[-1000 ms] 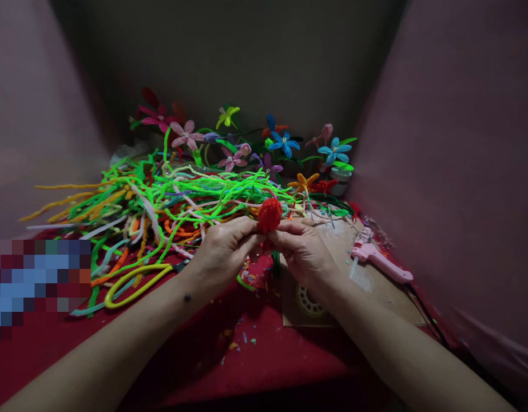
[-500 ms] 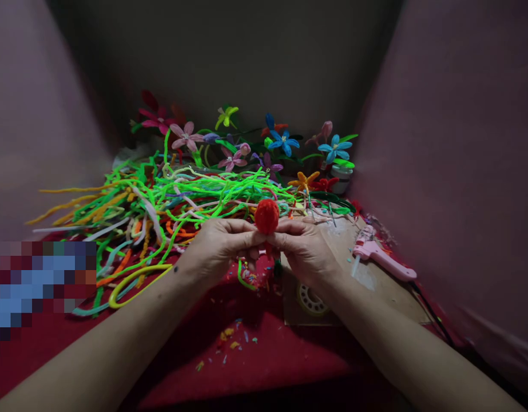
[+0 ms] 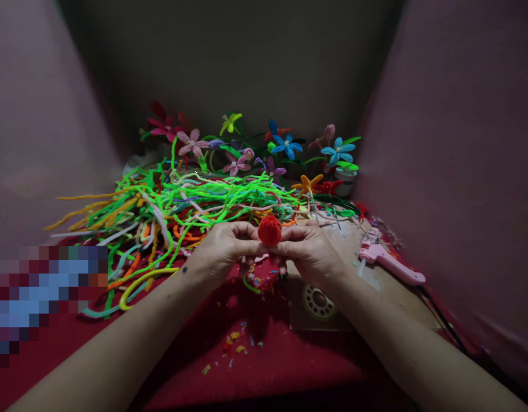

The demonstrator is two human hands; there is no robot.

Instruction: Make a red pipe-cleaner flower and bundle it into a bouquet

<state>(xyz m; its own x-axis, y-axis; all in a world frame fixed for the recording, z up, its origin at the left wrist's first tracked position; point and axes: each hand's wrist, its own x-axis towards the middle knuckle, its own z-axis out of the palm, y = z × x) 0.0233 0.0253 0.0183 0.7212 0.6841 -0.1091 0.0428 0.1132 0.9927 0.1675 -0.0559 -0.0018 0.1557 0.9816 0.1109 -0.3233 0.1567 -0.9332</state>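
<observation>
My left hand (image 3: pixel 223 249) and my right hand (image 3: pixel 310 252) meet at the middle of the view, both pinched round a small red fuzzy ball of pipe cleaner (image 3: pixel 269 230). The ball sticks up between my fingertips, and a short red stem hangs below it. Just behind my hands lies a big tangle of pipe cleaners (image 3: pixel 182 200), mostly neon green with orange, white and yellow ones. A yellow-handled pair of scissors (image 3: pixel 146 280) lies by my left wrist.
Finished pipe-cleaner flowers (image 3: pixel 285 146) in pink, blue, yellow and orange stand along the back. A pink glue gun (image 3: pixel 388 260) lies on brown cardboard (image 3: pixel 366 280) at the right, its cord trailing toward me. Small trimmings dot the red cloth (image 3: pixel 255 355). Pink fabric walls close both sides.
My hands have stayed pinched on the red ball and turned it slightly, bringing it a little lower between the fingers. The view has shifted slightly, so everything sits a bit lower.
</observation>
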